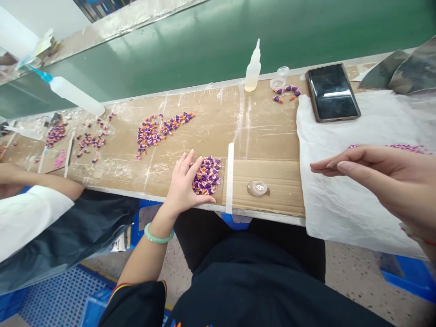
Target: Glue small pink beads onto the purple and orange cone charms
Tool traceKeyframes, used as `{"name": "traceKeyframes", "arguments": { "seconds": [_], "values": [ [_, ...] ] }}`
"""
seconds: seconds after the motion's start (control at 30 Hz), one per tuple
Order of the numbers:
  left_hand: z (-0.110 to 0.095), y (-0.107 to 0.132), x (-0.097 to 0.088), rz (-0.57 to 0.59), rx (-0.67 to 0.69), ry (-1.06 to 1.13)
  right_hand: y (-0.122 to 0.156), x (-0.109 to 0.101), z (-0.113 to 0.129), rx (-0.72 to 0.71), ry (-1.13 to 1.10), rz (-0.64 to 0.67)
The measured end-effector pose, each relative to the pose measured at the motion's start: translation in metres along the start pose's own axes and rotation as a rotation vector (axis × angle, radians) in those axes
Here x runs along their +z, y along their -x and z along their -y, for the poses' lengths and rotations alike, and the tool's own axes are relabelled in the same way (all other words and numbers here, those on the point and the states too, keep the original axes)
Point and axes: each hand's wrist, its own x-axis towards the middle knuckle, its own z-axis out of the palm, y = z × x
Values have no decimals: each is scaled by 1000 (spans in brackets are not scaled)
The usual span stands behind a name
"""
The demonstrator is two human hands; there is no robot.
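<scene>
Left fingers [186, 168] cup heaped purple-orange pieces [206, 175].

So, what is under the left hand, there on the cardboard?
The left hand lies against a heap of small purple-and-orange pieces on the cardboard. Pieces show beside the hand, but what lies directly under the palm is covered and cannot be seen.

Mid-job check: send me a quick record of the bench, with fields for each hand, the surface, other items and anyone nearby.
left hand: resting against a pile of small purple and orange pieces
right hand: open above a white cloth with pink pieces on it
surface: cardboard-covered bench
other items: phone, squeeze bottle, white strip
nearby: co-worker's white sleeve
</scene>
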Motion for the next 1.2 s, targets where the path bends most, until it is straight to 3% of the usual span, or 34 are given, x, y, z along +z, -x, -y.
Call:
{"name": "traceKeyframes", "arguments": {
  "seconds": [0.07, 0.13, 0.23, 0.33, 0.4, 0.5, 0.63, 0.83, 1.0, 1.2],
  "values": [
    [-6, -7, 7, -29, -15, -36, -11, 2, 9, -109, 0, 63],
    [-11, -13, 12, -56, -27, -47, -29, 12, 19, -395, 13, 141],
    [-15, -20, 17, -77, -37, -56, -70, 47, 31, -846, 53, 354],
    [-16, -31, 23, -77, -82, -81, -111, 89, 35, -1023, 153, 488],
    [-14, -39, 25, -84, -127, -88, -130, 108, 34, -1054, 142, 506],
    [-10, -47, 26, -84, -166, -69, -139, 118, 29, -1025, 95, 518],
    [-3, -45, 24, -16, -99, -5, -132, 122, 26, -946, 109, 518],
    [2, -49, 29, -5, -21, -27, -139, 149, 34, -959, 201, 552],
    [12, -81, 34, 4, 37, 37, -168, 157, 36, -1019, 214, 513],
    [24, -136, 41, 15, 64, 107, -199, 150, 28, -949, 209, 413]
  ]
}}
